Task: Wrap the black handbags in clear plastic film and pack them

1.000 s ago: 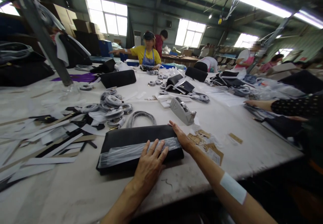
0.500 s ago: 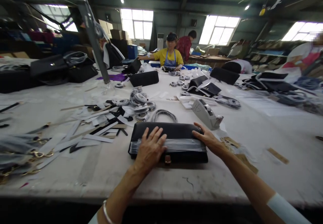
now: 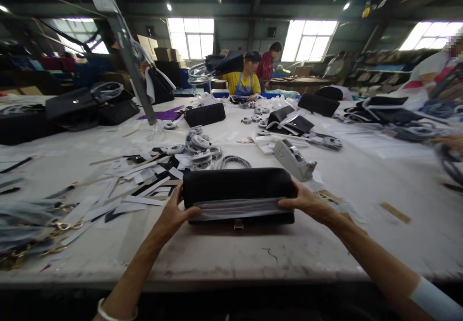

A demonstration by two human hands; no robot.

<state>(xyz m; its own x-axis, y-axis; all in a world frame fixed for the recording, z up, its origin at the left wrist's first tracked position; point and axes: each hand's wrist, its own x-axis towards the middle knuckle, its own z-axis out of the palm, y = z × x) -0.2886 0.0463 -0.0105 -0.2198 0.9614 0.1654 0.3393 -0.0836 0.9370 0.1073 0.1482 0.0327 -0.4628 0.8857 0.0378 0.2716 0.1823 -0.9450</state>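
Note:
A black handbag [image 3: 237, 184] is in front of me at the table's near side, with a translucent wrap strip [image 3: 240, 208] across its front and a small metal clasp [image 3: 238, 224] below. My left hand [image 3: 180, 210] grips its left end, thumb on the front and fingers behind. At the right end, my right hand [image 3: 298, 200] holds it the same way, its thumb over the strip's edge. The fingers behind the bag are partly hidden. Just behind the bag lies a wrapped coiled strap [image 3: 235, 159].
A tape dispenser [image 3: 293, 159] stands behind the bag to the right. Loose strips [image 3: 144, 193] and wrapped straps with gold hooks [image 3: 61, 227] cover the left. Several coiled straps [image 3: 198, 142] and black bags [image 3: 205, 114] lie farther back. A co-worker [image 3: 246, 82] is across the table.
My left hand has moved from the bag's front to its left end; my right has closed round the right end. The bag's front has tipped up. The co-worker across has raised a dark bag.

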